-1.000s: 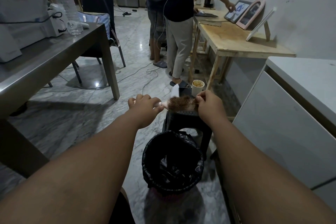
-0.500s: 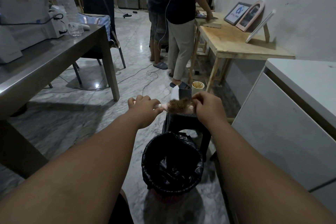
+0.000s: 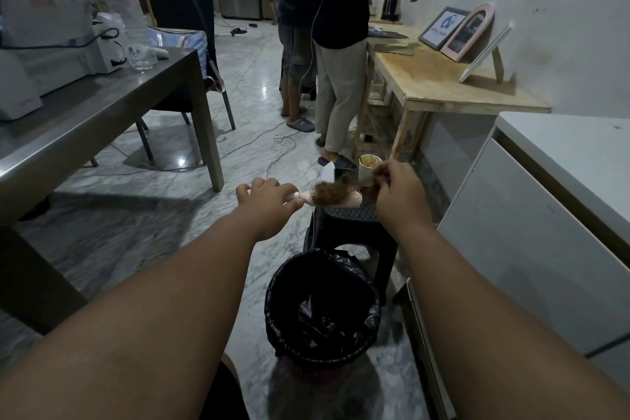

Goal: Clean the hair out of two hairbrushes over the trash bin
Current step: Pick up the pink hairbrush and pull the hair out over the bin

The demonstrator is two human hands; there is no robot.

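A pink round hairbrush (image 3: 335, 196) clogged with brown hair lies level in the air beyond the trash bin (image 3: 322, 309), which is lined with a black bag. My left hand (image 3: 269, 196) grips the brush handle. My right hand (image 3: 397, 193) pinches a tuft of brown hair (image 3: 370, 189) at the brush's right end, lifted a little off the bristles. A second hairbrush is not visible.
A black plastic stool (image 3: 354, 218) stands just behind the bin, with a paper cup (image 3: 368, 165) on it. A steel table (image 3: 95, 112) is on the left, a white cabinet (image 3: 545, 215) on the right, a wooden table (image 3: 453, 82) behind. Two people (image 3: 341, 54) stand ahead.
My right hand has risen and drawn hair off the right end of the brush, baring pink bristle base there. My left hand has held the handle still. A person ahead moved an arm.
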